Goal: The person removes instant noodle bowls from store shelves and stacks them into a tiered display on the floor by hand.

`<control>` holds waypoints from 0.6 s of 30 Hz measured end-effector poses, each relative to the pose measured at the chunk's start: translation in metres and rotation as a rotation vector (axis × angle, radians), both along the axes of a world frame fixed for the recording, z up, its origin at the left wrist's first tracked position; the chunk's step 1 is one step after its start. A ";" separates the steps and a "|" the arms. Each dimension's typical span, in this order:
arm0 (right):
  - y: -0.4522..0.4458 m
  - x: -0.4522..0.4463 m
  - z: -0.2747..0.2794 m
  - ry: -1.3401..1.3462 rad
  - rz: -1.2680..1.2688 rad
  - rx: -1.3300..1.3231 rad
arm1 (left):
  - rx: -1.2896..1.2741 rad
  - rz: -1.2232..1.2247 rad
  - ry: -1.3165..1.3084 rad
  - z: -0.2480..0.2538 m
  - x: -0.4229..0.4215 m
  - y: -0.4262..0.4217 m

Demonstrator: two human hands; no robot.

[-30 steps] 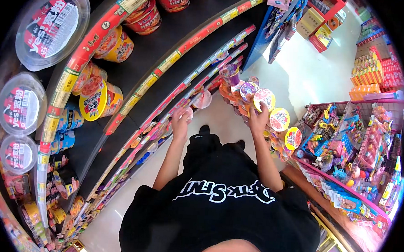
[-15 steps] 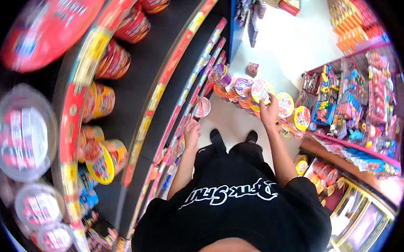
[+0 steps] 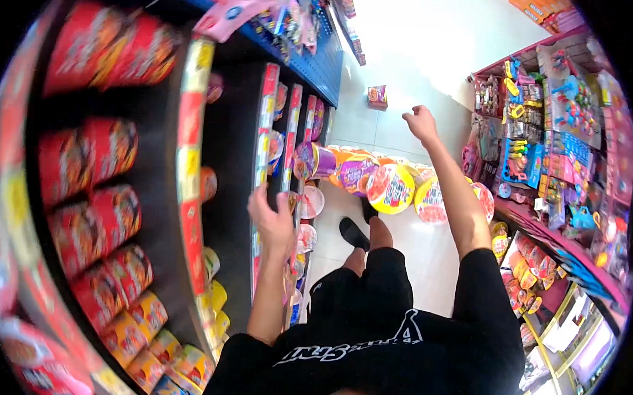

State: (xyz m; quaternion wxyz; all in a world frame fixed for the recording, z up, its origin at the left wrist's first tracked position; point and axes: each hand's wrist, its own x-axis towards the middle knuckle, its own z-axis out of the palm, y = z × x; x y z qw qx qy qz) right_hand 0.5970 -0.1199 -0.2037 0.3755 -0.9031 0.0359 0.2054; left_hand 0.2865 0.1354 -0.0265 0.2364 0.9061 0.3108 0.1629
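My right hand (image 3: 422,123) is held out over the floor beyond a row of instant noodle cups. Its fingers are loosely bent, a little apart, with nothing seen in them. Close to it on the floor lies a small packaged item (image 3: 377,97). The row between my arms includes a yellow-rimmed noodle cup (image 3: 391,189), a purple-lidded cup (image 3: 356,174) and a purple cup on its side (image 3: 322,162). Beside the shelf edge (image 3: 265,134), my left hand (image 3: 271,220) has its thumb and fingers spread and is empty; whether it touches the shelf I cannot tell.
Shelves to the left hold red noodle tubs (image 3: 100,218) and yellow and orange cups lower down. A pink rack (image 3: 506,204) of toys and small packets stands at the right. Hanging goods on a blue pegboard (image 3: 323,65) are ahead. My feet are on the pale tiles (image 3: 328,248).
My right hand has left the yellow-rimmed cup and reached forward past the row. My left hand has shifted left along the shelf. The view has turned, and my feet have stepped.
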 end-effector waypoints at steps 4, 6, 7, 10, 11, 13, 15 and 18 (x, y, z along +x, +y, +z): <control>0.013 0.081 -0.114 0.336 0.130 -0.188 | 0.268 0.054 0.121 -0.045 0.039 0.047; 0.017 0.092 -0.166 0.333 0.225 -0.292 | 0.213 0.109 0.215 -0.067 0.038 0.064; 0.019 0.103 -0.198 0.367 0.282 -0.329 | 0.324 0.037 0.236 -0.072 0.037 0.071; 0.031 0.126 -0.280 0.413 0.393 -0.404 | 0.291 0.128 0.268 -0.084 0.033 0.074; 0.035 0.131 -0.303 0.424 0.402 -0.411 | 0.347 0.114 0.311 -0.080 0.039 0.072; 0.049 0.141 -0.344 0.490 0.420 -0.437 | 0.436 0.097 0.376 -0.075 0.045 0.067; 0.061 0.141 -0.384 0.485 0.367 -0.408 | 0.452 0.088 0.437 -0.077 0.036 0.070; 0.072 0.140 -0.449 0.494 0.329 -0.396 | 0.424 0.160 0.513 -0.076 0.031 0.070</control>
